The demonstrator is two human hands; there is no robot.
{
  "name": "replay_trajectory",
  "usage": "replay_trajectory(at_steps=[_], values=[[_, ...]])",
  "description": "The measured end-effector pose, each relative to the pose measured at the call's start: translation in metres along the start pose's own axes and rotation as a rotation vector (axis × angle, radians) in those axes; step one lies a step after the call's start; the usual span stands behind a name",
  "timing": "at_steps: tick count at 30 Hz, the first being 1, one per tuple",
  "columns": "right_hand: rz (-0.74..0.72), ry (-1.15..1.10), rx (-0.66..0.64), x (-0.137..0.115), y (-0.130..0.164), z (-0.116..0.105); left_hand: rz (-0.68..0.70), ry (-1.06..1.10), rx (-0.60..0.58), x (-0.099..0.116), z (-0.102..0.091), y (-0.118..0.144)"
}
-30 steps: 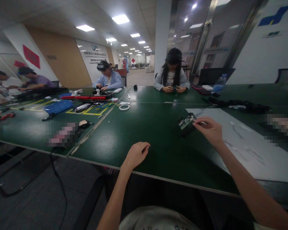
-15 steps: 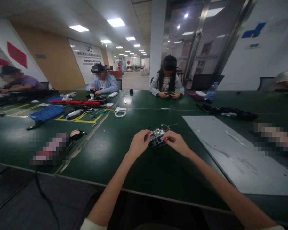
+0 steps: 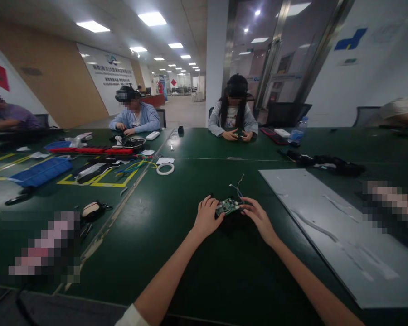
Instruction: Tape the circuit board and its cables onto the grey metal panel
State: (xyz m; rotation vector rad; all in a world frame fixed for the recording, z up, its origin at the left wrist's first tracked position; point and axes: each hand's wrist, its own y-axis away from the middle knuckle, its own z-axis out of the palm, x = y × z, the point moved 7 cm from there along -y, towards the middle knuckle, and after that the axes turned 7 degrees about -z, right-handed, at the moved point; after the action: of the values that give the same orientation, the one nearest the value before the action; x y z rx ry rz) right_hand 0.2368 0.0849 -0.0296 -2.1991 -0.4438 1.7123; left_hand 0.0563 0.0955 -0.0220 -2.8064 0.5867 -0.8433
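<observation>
Two hands of mine meet on a small circuit board (image 3: 227, 206) that sits on a dark block on the green table (image 3: 190, 262), well in from the near edge. My left hand (image 3: 206, 218) curls its fingers against the board's left end and my right hand (image 3: 258, 218) pinches its right end, so both are grasping it. Thin white wires (image 3: 237, 184) stand up from the board's far side. Between my forearms and the near edge the green top lies bare, with open room on both sides of the board. To my right a grey sheet (image 3: 326, 217) runs from near my right hand out to the near table edge. To my left a seam (image 3: 122, 199) between tabletops runs away from me, and a small dark and pale gadget (image 3: 92, 209) lies beyond it. Farther off sit a white tape ring (image 3: 165, 169), yellow floor-style markings (image 3: 98, 181) and a blue tray (image 3: 41, 172). Across the far edge two people (image 3: 234, 113) sit working.
</observation>
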Motion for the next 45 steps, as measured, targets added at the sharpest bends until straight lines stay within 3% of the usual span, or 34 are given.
replay_trajectory(at_steps=[5, 13, 16, 22, 25, 34, 45], values=[[0.039, 0.038, 0.113, 0.013, -0.001, -0.013, -0.018, 0.023, 0.000, -0.001, -0.002, -0.004], [-0.010, 0.325, 0.210, 0.015, -0.003, -0.036, -0.014, 0.087, -0.025, -0.002, -0.003, -0.005], [-0.010, 0.489, 0.276, 0.018, -0.007, -0.065, -0.024, 0.110, -0.039, -0.002, -0.004, -0.005], [0.135, 0.804, 0.414, 0.050, -0.020, -0.149, -0.020, 0.140, -0.043, -0.005, -0.002, -0.005], [0.213, 0.908, 0.432, 0.067, -0.024, -0.171, -0.003, 0.154, -0.028, -0.007, -0.001, -0.005], [0.223, 1.000, 0.296, 0.087, -0.033, -0.165, 0.022, 0.216, -0.052, -0.008, -0.001, -0.006], [0.147, 0.889, 0.340, 0.081, -0.028, -0.171, 0.111, 0.268, -0.134, -0.008, -0.002, -0.005]])
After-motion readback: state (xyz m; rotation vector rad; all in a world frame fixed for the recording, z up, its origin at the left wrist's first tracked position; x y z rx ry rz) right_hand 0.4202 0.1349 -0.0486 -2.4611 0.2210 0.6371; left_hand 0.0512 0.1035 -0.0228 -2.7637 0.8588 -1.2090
